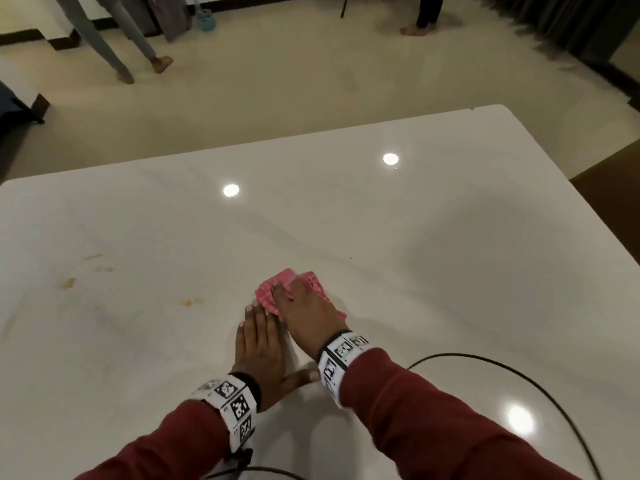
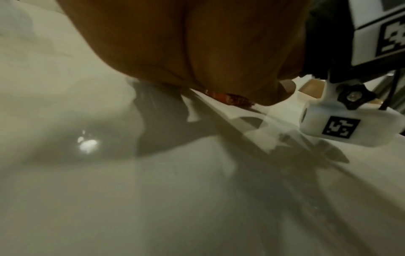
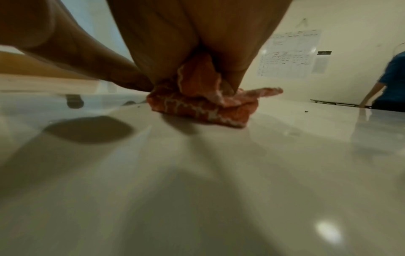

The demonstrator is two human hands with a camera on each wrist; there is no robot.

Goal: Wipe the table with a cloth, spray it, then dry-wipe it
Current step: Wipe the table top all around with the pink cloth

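Observation:
A crumpled pink-red patterned cloth (image 1: 266, 296) lies on the glossy white table (image 1: 415, 220), near its front middle. My right hand (image 1: 300, 299) lies on top of it, and in the right wrist view the cloth (image 3: 197, 104) is bunched up between the fingers of that hand (image 3: 197, 38). Just to its left, my left hand (image 1: 256, 337) rests flat on the table with straight fingers, their tips at the cloth's near-left edge. The left wrist view shows the left palm (image 2: 197, 52) on the table and a sliver of the cloth (image 2: 230, 99) beyond it.
Brownish stains (image 1: 69, 282) (image 1: 188, 302) mark the table's left part. A black cable (image 1: 519, 375) loops over the near right of the table. People stand on the floor past the far edge (image 1: 114, 46) (image 1: 415, 29), and another person in blue (image 3: 392, 78) stands by the table.

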